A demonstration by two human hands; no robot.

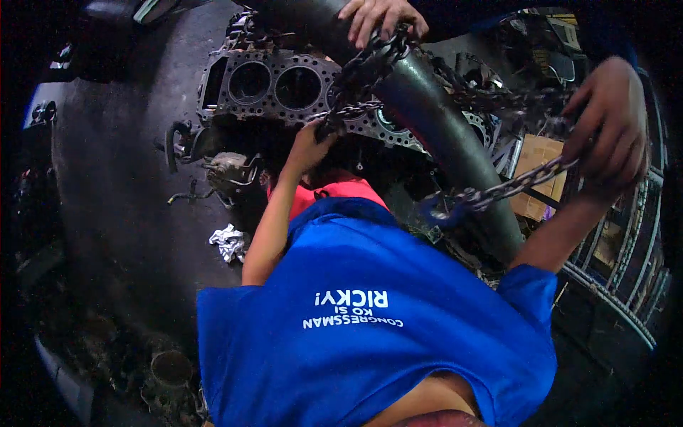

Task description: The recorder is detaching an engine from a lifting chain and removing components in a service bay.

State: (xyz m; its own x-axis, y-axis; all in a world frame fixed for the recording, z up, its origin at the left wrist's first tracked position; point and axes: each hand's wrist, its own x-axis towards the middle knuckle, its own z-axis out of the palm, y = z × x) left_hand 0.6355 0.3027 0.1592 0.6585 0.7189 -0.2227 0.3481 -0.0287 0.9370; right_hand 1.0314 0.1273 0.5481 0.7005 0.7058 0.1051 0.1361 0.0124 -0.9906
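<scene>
A thick dark metal pipe [445, 117] slants across the scene over an engine block [329, 75] with round cylinder bores. A steel chain [523, 181] is looped over the pipe and hangs in several strands. My left hand [311, 147] is closed around the chain's lower strands beside the near edge of the block. To the right, my raised right hand [612, 124] has its fingers curled round the chain, with one stretch running back to the pipe. A co-worker's hand [384, 16] rests on the chain and pipe at the top.
Greasy metal parts [231, 169] and a black curved hose [173, 146] lie left of the block. A crumpled white rag [229, 243] is on the dark floor [121, 199]. At right stand a metal rack [629, 242] and flat cardboard [538, 160].
</scene>
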